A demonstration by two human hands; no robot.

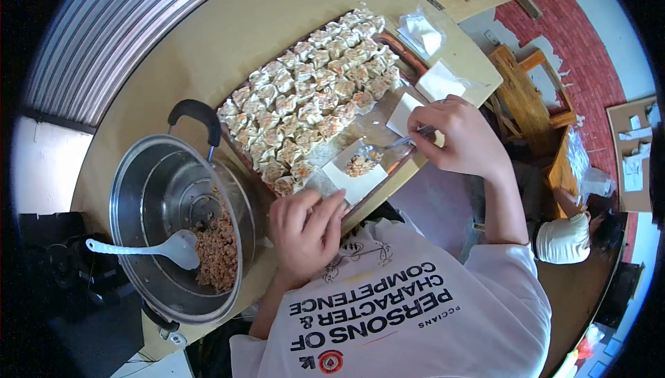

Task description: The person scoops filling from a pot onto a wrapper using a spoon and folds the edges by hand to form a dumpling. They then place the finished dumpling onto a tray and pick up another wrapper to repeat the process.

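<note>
My right hand [450, 132] is closed round the handle of a metal spoon [398, 143]. The spoon's tip touches a small heap of filling [361, 163] on a square white wrapper [353, 183] at the tray's near edge. My left hand [307, 229] is beside that wrapper, palm down, fingers a little apart and holding nothing. Rows of filled dumplings [305, 94] cover most of the tray [409, 63]. Another wrapper [404, 113] lies near my right hand.
On the left stands a large metal pot [131, 191] with minced filling [218, 253] and a white ladle [181, 248]. A wrapper stack [440, 82] and plastic bag [421, 34] lie at the upper right. Another person [564, 239] is at the far right.
</note>
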